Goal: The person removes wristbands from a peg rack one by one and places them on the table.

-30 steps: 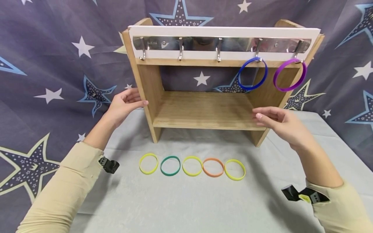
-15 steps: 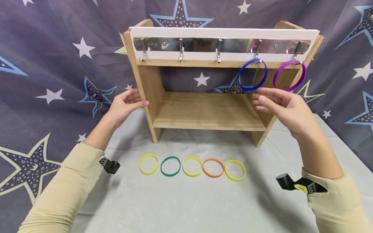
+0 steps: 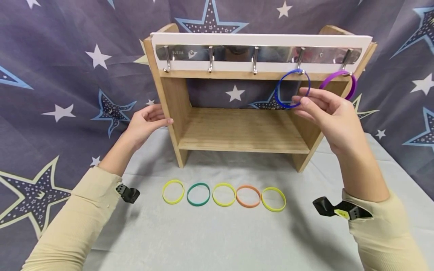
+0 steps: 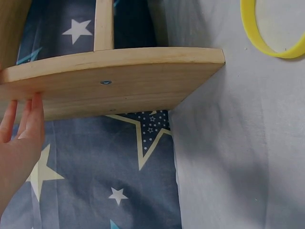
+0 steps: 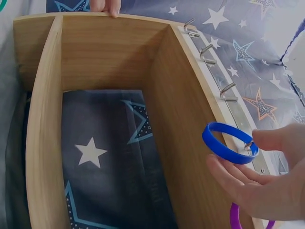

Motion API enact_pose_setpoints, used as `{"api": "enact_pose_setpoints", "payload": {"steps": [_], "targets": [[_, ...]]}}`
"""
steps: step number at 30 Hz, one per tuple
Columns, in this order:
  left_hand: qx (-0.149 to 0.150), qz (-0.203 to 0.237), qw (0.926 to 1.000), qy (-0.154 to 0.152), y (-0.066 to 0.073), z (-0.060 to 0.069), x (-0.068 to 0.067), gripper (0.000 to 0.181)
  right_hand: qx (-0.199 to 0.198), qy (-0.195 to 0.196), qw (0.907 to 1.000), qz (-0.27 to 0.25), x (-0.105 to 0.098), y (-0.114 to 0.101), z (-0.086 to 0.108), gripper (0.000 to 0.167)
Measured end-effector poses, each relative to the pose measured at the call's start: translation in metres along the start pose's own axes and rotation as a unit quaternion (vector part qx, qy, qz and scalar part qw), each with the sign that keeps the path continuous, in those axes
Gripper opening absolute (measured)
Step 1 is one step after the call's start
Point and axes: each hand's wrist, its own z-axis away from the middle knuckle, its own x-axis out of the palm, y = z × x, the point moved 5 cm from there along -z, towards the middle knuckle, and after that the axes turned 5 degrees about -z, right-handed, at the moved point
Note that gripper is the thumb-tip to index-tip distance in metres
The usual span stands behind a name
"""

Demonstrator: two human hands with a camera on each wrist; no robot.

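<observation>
A blue wristband (image 3: 278, 98) hangs from a metal hook near the right end of the hook strip. My right hand (image 3: 333, 116) pinches its lower right side, thumb in front and fingers behind; the right wrist view shows this blue band (image 5: 224, 152) between thumb and fingers. A purple wristband (image 3: 353, 84) hangs on the rightmost hook, partly hidden by that hand. At the wooden shelf's (image 3: 169, 94) left side, my left hand (image 3: 144, 122) holds the panel, with the thumb on its front edge. In the left wrist view its fingers (image 4: 33, 121) press the outer face.
Two yellow wristbands (image 3: 163, 192) (image 3: 223, 205), a green one (image 3: 188, 197), an orange one (image 3: 249, 206) and another yellow one (image 3: 274, 209) lie in a row on the grey cloth (image 3: 203, 241). The metal hook strip (image 3: 234, 53) spans the shelf's top. Star-patterned fabric (image 3: 68, 90) hangs behind.
My right hand has risen from beside the shelf's lower right to the blue wristband and taken hold of it. The band has turned and shifted slightly left. My left hand stays put.
</observation>
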Motion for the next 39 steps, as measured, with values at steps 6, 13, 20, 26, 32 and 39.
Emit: {"api": "enact_pose_setpoints", "payload": {"steps": [6, 13, 20, 26, 32, 39], "targets": [[0.003, 0.004, 1.0000, 0.002, 0.000, 0.000, 0.000, 0.049, -0.025, 0.035, 0.9989, -0.021, 0.005, -0.006, -0.003, 0.023], [0.001, 0.000, 1.0000, 0.000, 0.000, 0.000, 0.000, 0.049, -0.065, 0.039, 0.9957, -0.053, 0.009, -0.015, -0.004, 0.019], [0.000, -0.004, 1.0000, 0.000, 0.000, 0.000, 0.000, 0.051, -0.088, 0.048, 0.9925, -0.070, 0.011, -0.023, -0.002, 0.019], [-0.003, 0.002, 1.0000, 0.000, 0.000, 0.000, 0.000, 0.051, -0.082, 0.051, 0.9931, -0.066, 0.011, -0.024, 0.001, 0.019], [-0.002, 0.001, 1.0000, 0.001, 0.000, 0.000, 0.000, 0.049, -0.066, 0.025, 0.9966, -0.044, 0.013, -0.017, 0.005, 0.019], [-0.004, -0.007, 1.0000, 0.001, 0.000, 0.001, 0.000, 0.052, -0.024, 0.002, 0.9996, -0.016, 0.009, 0.002, 0.009, 0.018]]}}
